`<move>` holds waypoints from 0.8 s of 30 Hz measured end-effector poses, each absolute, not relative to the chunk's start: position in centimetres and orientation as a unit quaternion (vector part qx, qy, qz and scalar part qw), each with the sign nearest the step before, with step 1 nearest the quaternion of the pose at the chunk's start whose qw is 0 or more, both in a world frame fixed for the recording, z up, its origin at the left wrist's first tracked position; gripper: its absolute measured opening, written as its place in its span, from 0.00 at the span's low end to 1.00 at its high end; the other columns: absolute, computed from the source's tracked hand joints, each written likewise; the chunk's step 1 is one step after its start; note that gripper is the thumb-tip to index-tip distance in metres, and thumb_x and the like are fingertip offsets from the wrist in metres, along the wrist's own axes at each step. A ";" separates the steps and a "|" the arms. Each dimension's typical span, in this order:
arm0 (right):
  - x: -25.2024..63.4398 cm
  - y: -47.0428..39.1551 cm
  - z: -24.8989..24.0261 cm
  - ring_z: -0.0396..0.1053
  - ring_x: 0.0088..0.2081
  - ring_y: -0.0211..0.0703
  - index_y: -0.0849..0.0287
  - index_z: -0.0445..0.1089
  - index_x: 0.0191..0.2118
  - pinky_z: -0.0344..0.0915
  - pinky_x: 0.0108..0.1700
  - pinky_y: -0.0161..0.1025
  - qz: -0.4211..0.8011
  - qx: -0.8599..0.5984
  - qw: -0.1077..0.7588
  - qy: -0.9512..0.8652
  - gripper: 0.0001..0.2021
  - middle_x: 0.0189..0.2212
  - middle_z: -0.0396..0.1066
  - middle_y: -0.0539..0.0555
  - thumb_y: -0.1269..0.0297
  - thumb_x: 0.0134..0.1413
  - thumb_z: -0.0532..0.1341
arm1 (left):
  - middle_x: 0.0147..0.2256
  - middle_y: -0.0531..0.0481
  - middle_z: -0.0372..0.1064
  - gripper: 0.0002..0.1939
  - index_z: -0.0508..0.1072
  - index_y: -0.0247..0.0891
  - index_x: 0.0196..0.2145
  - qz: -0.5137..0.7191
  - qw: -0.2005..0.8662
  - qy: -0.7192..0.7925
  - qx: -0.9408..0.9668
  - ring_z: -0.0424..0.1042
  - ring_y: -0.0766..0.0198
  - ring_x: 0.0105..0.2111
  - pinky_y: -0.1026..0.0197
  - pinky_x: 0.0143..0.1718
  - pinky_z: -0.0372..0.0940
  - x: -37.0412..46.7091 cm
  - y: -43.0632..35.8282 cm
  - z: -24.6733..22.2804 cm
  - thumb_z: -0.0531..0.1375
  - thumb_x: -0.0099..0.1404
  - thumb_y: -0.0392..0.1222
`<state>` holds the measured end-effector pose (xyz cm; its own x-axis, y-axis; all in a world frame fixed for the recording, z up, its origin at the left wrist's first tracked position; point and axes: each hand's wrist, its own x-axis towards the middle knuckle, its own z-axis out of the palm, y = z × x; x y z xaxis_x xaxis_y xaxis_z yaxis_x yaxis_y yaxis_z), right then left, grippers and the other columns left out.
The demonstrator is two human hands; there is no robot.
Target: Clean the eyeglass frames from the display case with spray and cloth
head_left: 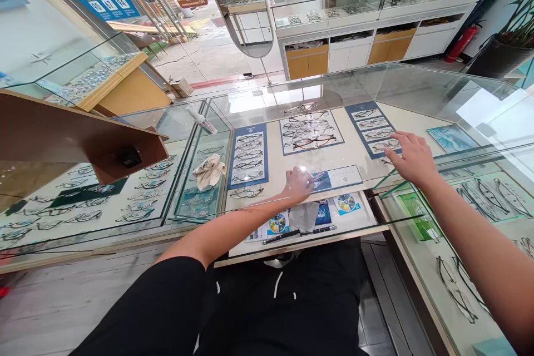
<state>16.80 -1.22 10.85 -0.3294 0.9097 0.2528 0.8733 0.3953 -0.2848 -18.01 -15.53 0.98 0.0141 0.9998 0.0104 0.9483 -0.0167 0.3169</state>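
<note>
My left hand (pixel 297 184) reaches into the glass display case (pixel 417 80) and lies low on the pale shelf, seen through the glass top with glare on it. Its fingers touch the left end of a blue and white card (pixel 340 177); it holds nothing that I can see. A pair of glasses (pixel 246 192) lies just left of it. My right hand (pixel 411 158) rests on the glass top with fingers spread, above a blue tray of glasses (pixel 372 120). A grey cloth (pixel 304 216) and a black pen (pixel 292 234) lie on the shelf's front edge.
More trays of glasses (pixel 248 154) fill the case. A crumpled white cloth (pixel 208 171) and a spray bottle (pixel 201 120) sit on the glass to the left. A brown wooden shelf (pixel 62 133) juts in at left. Further counters stand behind, and a red fire extinguisher (pixel 462 43) at the far right.
</note>
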 end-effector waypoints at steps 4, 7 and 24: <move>16.9 -1.1 10.8 0.63 0.70 0.73 0.57 0.69 0.68 0.64 0.67 0.70 0.049 -0.543 0.186 -0.818 0.31 0.70 0.68 0.66 0.44 0.71 0.52 | 0.46 0.47 0.80 0.11 0.80 0.47 0.35 0.059 0.233 0.657 0.715 0.72 0.43 0.54 0.42 0.56 0.64 -16.0 -19.7 4.4 0.61 0.70 0.52; 16.9 -1.2 11.0 0.63 0.70 0.72 0.56 0.69 0.68 0.64 0.68 0.69 0.051 -0.546 0.179 -0.817 0.30 0.71 0.67 0.66 0.44 0.71 0.52 | 0.51 0.50 0.79 0.11 0.80 0.49 0.39 0.029 0.360 0.633 0.685 0.72 0.44 0.57 0.43 0.63 0.62 -15.8 -22.0 8.0 0.61 0.70 0.55; 17.3 -1.0 11.0 0.62 0.71 0.73 0.57 0.69 0.67 0.61 0.71 0.67 0.046 -0.538 0.163 -0.826 0.32 0.72 0.67 0.68 0.40 0.73 0.49 | 0.48 0.50 0.79 0.18 0.81 0.48 0.43 0.095 0.329 0.617 0.709 0.76 0.53 0.50 0.51 0.55 0.68 -26.7 -21.3 25.2 0.62 0.69 0.61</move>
<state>17.34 -1.03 10.98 -0.3679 0.9034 0.2202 0.8736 0.4169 -0.2511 -26.74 -21.25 25.19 0.2213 0.9364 -0.2725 0.8118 -0.0221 0.5836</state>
